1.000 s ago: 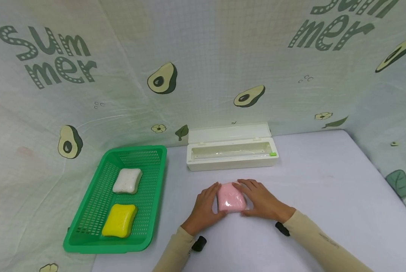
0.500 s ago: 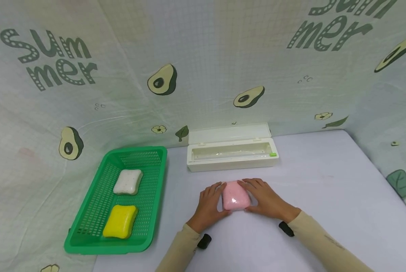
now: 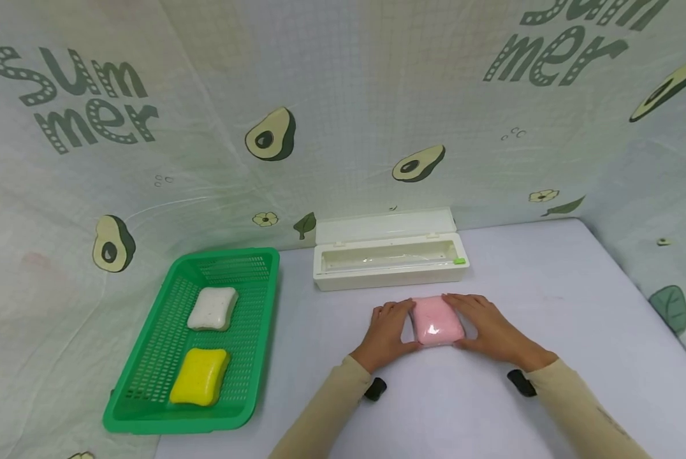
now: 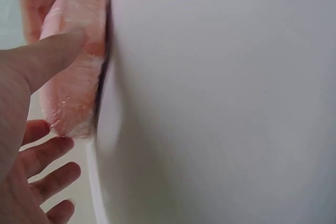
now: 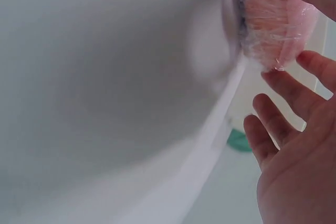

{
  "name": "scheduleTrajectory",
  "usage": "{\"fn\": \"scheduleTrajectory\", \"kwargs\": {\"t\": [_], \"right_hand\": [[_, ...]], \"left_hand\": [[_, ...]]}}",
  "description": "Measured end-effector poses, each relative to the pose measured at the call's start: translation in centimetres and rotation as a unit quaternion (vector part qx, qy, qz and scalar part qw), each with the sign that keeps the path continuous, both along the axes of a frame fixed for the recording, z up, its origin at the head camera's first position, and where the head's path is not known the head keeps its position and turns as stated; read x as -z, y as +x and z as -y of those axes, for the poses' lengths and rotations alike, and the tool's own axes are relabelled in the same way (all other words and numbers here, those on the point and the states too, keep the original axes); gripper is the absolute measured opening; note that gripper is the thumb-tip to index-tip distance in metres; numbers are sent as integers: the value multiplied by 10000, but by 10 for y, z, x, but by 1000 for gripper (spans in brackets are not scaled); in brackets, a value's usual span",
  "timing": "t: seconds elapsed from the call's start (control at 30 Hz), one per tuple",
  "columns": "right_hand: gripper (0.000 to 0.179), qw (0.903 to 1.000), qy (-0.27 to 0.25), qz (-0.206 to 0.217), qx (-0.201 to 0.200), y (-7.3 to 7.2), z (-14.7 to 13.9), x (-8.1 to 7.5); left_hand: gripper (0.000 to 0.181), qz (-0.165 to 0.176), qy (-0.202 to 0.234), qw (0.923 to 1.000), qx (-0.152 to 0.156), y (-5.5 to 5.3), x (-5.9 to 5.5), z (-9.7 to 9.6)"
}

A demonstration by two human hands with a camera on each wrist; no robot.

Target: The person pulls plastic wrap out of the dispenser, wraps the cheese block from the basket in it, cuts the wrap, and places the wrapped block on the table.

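Observation:
A pink sponge (image 3: 437, 320), wrapped in shiny clear film, lies on the white table in the head view. My left hand (image 3: 386, 335) holds its left side, thumb at the near edge and fingertips at the far corner. On the right side my right hand (image 3: 495, 333) grips it the same way. The left wrist view shows the thumb (image 4: 58, 56) pressed on the film-covered side of the sponge (image 4: 76, 90). In the right wrist view, fingertips touch the end of the sponge (image 5: 275, 27), while the other fingers are spread apart from it.
Behind the hands stands a long white cling film dispenser (image 3: 391, 278) with its lid raised and a green tab at its right. To the left is a green basket (image 3: 255, 357) holding a white sponge (image 3: 213, 308) and a yellow sponge (image 3: 200, 376). A patterned curtain (image 3: 343, 115) hangs behind.
Both hands have shifted to the right and slightly away with the pink sponge between them. The basket and dispenser stay in place.

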State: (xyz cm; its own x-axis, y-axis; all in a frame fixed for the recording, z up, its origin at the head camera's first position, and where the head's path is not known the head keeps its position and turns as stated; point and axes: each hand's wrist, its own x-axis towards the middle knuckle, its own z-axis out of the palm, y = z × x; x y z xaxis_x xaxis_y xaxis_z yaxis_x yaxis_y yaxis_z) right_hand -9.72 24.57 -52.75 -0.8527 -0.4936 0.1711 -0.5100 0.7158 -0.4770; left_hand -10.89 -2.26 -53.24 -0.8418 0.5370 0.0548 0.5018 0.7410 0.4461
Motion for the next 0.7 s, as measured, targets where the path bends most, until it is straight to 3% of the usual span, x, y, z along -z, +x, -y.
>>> {"fn": "scheduleTrajectory", "kwargs": {"t": [0.13,0.4,0.7], "right_hand": [[89,9998,-21,68,183,0,-21,-2],[86,9973,94,336,648,-4,-67,-6],[85,9972,128,-174,722,-8,-106,-3]], "left_hand": [[84,-343,-462,9983,50,-6,4,-28],[79,-690,-1051,9915,338,-18,3,-84],[79,-558,-1372,9865,701,-31,0,-126]]}}
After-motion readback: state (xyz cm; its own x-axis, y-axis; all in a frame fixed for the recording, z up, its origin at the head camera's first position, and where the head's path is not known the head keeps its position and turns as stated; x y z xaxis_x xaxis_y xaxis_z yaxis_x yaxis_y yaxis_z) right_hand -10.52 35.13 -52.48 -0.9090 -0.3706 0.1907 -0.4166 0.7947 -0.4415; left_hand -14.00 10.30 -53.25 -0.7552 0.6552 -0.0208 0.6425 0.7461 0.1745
